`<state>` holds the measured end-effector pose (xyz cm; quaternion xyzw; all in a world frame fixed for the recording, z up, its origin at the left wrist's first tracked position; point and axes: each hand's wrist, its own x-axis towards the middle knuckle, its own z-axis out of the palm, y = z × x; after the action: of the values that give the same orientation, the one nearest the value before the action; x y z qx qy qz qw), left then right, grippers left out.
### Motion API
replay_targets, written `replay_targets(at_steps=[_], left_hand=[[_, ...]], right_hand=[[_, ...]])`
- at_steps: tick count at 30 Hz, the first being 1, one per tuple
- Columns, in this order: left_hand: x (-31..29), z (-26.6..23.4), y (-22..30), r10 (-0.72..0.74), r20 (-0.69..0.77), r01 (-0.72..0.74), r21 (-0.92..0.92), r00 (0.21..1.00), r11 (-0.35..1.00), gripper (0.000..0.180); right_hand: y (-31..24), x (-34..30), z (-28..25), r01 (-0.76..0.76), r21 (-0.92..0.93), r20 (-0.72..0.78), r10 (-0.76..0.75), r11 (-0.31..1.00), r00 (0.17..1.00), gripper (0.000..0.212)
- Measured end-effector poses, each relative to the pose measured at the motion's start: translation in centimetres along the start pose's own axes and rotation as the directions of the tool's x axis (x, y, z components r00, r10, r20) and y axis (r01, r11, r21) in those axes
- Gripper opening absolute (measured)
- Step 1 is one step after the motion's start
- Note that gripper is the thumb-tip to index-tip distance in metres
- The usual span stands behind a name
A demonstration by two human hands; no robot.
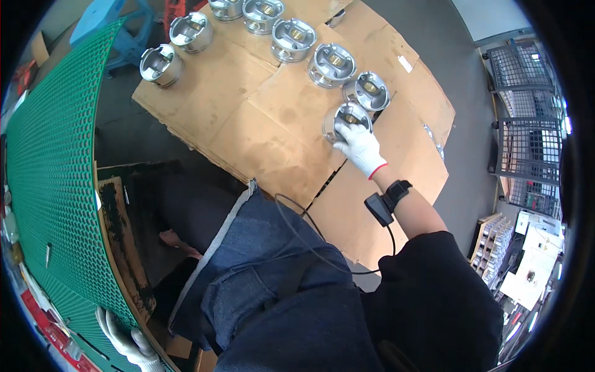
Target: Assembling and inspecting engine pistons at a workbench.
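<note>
My right hand (361,147), in a white glove with a red cuff edge, grips a silver engine piston (347,111) at its near rim, the fingers reaching into its open end. This piston ends a curved row of several alike, beside another piston (370,91) and a further piston (333,65) up the row. All stand open end up on the cardboard-covered table (260,149). At the lower left my left hand (127,341), gloved in white, lies on a green perforated mat (56,180) with its fingers stretched out and nothing in them.
Two pistons, a nearer piston (162,66) and a farther piston (191,32), stand near the table's left edge. A blue plastic stool (114,28) is beyond. Black mesh carts (527,149) line the right side. A black cable (297,232) runs from my right wrist across my apron.
</note>
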<state>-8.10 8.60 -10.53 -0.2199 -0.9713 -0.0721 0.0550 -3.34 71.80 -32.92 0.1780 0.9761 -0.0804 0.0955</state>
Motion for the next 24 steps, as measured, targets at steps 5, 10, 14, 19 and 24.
replay_targets(at_steps=[5, 10, 14, 19, 24], left_hand=[[1.2, 0.5, 0.8, -0.019, 0.005, 0.019, 0.046, 1.0, 0.999, 0.063], [-0.2, -0.3, 1.6, -0.111, -0.039, 0.112, 0.033, 0.993, 0.993, 0.06], [1.3, -1.1, 2.9, -0.159, -0.03, 0.16, 0.057, 0.987, 0.985, 0.058], [2.6, -2.1, 3.9, -0.086, -0.063, 0.086, -0.011, 0.994, 0.996, 0.063], [1.1, -4.8, 5.5, -0.024, 0.017, 0.027, -0.168, 1.0, 0.985, 0.054]], right_hand=[[1.6, 2.4, -4.7, -0.132, -0.033, -0.206, 0.123, 0.991, 0.971, 0.069], [1.8, 8.9, -4.5, -0.185, -0.097, 0.178, 0.2, 0.978, 0.964, 0.058], [7.1, 9.1, 0.0, 0.334, -0.408, 0.17, -0.289, 0.85, 0.942, 0.013], [6.3, 3.1, 1.8, -0.058, -0.071, 0.253, 0.075, 0.996, 0.965, 0.036], [-9.5, -3.2, -9.6, -0.188, 0.077, 0.273, 0.161, 0.979, 0.949, 0.048]])
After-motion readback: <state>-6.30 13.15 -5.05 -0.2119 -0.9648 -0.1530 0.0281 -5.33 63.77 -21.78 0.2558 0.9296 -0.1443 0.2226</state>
